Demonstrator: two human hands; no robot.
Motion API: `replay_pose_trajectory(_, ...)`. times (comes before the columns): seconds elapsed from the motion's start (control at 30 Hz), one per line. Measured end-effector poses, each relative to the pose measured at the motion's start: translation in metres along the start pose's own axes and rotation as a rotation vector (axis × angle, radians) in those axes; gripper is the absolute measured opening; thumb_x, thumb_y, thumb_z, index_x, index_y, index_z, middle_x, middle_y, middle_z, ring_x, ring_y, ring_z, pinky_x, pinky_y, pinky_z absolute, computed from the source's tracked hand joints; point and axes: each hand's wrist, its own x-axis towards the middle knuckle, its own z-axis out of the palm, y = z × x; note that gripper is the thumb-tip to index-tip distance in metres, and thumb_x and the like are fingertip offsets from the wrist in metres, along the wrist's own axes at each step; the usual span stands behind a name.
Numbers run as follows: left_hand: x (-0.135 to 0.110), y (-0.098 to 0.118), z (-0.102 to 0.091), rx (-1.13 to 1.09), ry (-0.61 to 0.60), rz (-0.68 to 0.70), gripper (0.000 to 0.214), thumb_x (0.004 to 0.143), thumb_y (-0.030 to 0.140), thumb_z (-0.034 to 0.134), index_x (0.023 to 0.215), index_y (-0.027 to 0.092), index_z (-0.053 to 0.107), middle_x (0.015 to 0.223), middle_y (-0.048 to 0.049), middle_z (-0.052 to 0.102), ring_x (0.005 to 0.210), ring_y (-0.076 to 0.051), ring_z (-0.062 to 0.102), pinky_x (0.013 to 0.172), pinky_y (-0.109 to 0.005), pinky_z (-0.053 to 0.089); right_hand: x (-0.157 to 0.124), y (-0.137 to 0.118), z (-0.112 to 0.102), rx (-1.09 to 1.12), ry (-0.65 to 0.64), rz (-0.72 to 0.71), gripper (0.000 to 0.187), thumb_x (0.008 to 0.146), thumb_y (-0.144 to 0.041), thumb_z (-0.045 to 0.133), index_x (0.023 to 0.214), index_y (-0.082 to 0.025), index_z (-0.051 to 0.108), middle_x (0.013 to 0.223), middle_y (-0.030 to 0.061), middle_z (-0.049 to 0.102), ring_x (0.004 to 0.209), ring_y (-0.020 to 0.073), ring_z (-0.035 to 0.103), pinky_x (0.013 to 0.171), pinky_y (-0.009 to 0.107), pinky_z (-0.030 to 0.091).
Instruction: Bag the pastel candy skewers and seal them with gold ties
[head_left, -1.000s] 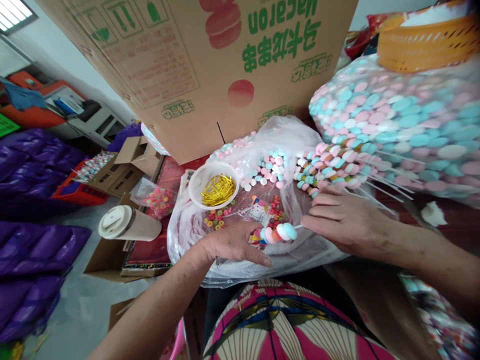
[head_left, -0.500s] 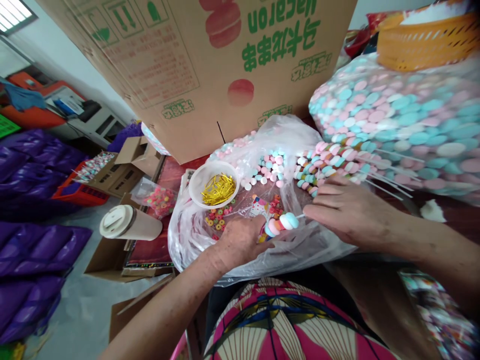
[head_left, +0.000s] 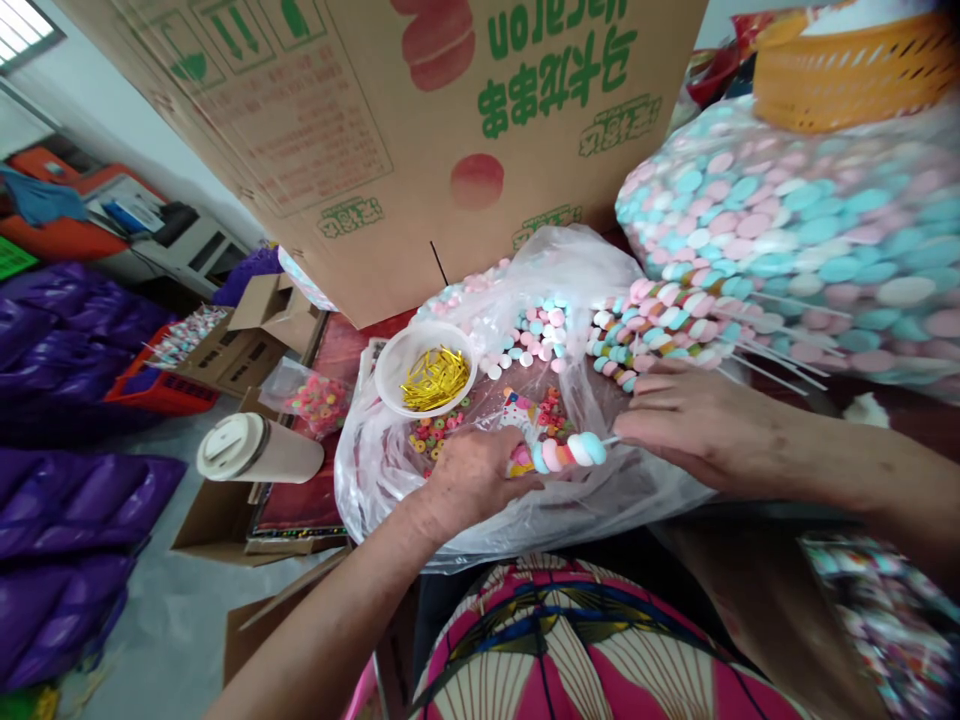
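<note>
My right hand (head_left: 679, 420) pinches the white stick of a marshmallow skewer (head_left: 571, 453), held roughly level above the plastic sheet. Blue, pink, white and orange pieces are threaded along it. At the skewer's other end is my left hand (head_left: 480, 465), its fingers closed on what looks like a clear bag with bright print (head_left: 520, 460); the fingertips are partly hidden. Just beyond my right hand lies a pile of finished skewers (head_left: 667, 320), sticks pointing right. A white bowl (head_left: 386, 375) of gold twist ties (head_left: 435, 380) stands beyond my left hand.
Loose marshmallows (head_left: 536, 335) and ring-shaped candies (head_left: 435, 432) lie on the plastic sheet (head_left: 360, 500). A large cardboard box (head_left: 420, 200) stands behind. A big marshmallow bag (head_left: 810, 220), topped by an orange basket (head_left: 847, 85), is at right. A lidded cup (head_left: 289, 450) stands left.
The skewer and my right hand have shifted slightly right and down. More of the bright print shows between my left fingers and the skewer. The camera view has moved a little.
</note>
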Motion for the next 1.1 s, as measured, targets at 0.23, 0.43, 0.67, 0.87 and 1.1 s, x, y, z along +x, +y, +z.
replay_pose_trajectory(0.23,0.008,0.008,0.002,0.076,0.060,0.055,0.036,0.083,0.052,0.055,0.090,0.017,0.061,0.078,-0.0074,0.069,0.076,-0.025,0.064,0.072,-0.035,0.044,0.014,-0.006,-0.003,0.048,-0.053,0.007,0.023,0.080,-0.004,0.040,0.072,-0.019,0.056,0.067,0.0024,0.059,0.068,0.0170,0.049,0.067,0.030,0.031)
replay_pose_trajectory(0.43,0.014,0.018,0.002,-0.180,-0.018,-0.059,0.041,0.081,0.056,0.055,0.095,0.018,0.059,0.079,-0.0058,0.067,0.074,-0.023,0.064,0.063,-0.029,0.043,0.023,-0.013,0.032,-0.098,0.031,0.035,0.017,0.079,-0.008,0.047,0.079,-0.017,0.060,0.068,0.0049,0.061,0.071,0.0191,0.050,0.068,0.032,0.029)
replay_pose_trajectory(0.67,0.005,-0.001,0.006,-0.151,-0.112,-0.086,0.054,0.075,0.044,0.068,0.118,0.018,0.050,0.103,-0.0108,0.067,0.097,-0.029,0.062,0.080,-0.037,0.046,0.017,0.008,0.022,0.144,-0.148,0.124,0.027,0.090,-0.017,0.038,0.069,-0.018,0.055,0.064,0.0016,0.057,0.061,0.0148,0.049,0.060,0.026,0.030)
replay_pose_trajectory(0.87,-0.002,-0.017,0.002,-0.460,-0.279,0.025,0.025,0.077,0.035,0.063,0.095,0.018,0.058,0.090,-0.0034,0.065,0.083,-0.021,0.059,0.072,-0.029,0.045,0.007,0.004,0.021,-0.105,0.002,0.023,0.024,0.085,-0.008,0.040,0.075,-0.016,0.060,0.067,0.0050,0.058,0.070,0.0196,0.048,0.069,0.033,0.033)
replay_pose_trajectory(1.1,0.001,-0.022,-0.005,-0.925,-0.539,0.121,0.028,0.067,0.038,0.072,0.077,0.017,0.057,0.067,0.0048,0.053,0.061,-0.011,0.048,0.057,-0.021,0.039,-0.002,0.001,0.010,-0.251,0.112,-0.129,0.024,0.090,-0.011,0.039,0.090,-0.016,0.063,0.070,0.0044,0.059,0.075,0.0205,0.044,0.079,0.039,0.034)
